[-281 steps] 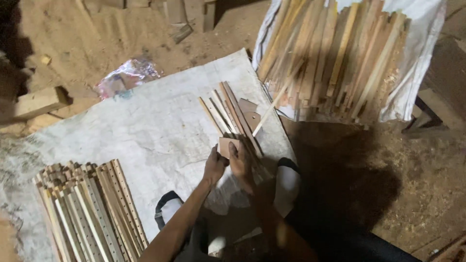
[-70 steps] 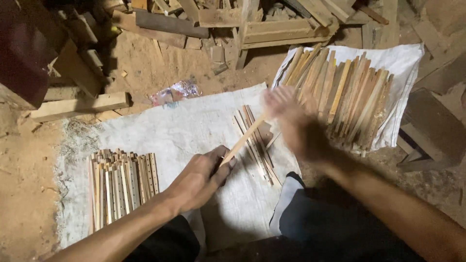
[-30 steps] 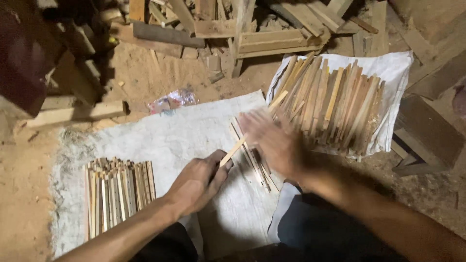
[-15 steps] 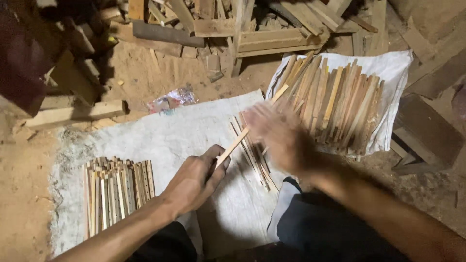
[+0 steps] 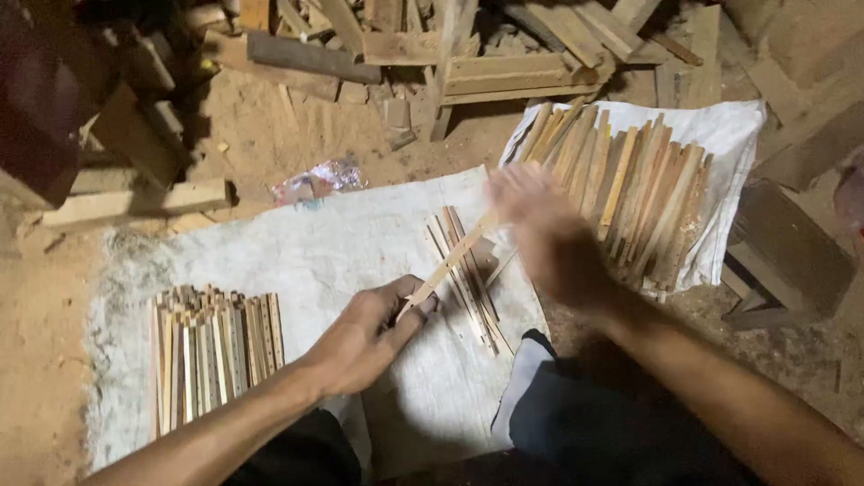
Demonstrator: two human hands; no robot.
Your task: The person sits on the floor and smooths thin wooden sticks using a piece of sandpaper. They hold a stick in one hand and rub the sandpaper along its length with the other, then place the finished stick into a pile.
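A white sack covers the sawdust floor. The left hand grips a stick; the blurred right hand is unreadable.

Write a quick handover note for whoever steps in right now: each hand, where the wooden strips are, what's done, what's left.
Left hand: closed on the near end of one thin wooden strip, slanting up to the right.
Right hand: blurred at the strip's far end; grip unclear.
Small heap of strips lies on the grey sheet under it.
Done, apparently: neat strip bundle, left on the sheet.
Left, apparently: large strip pile on the white sack, right.
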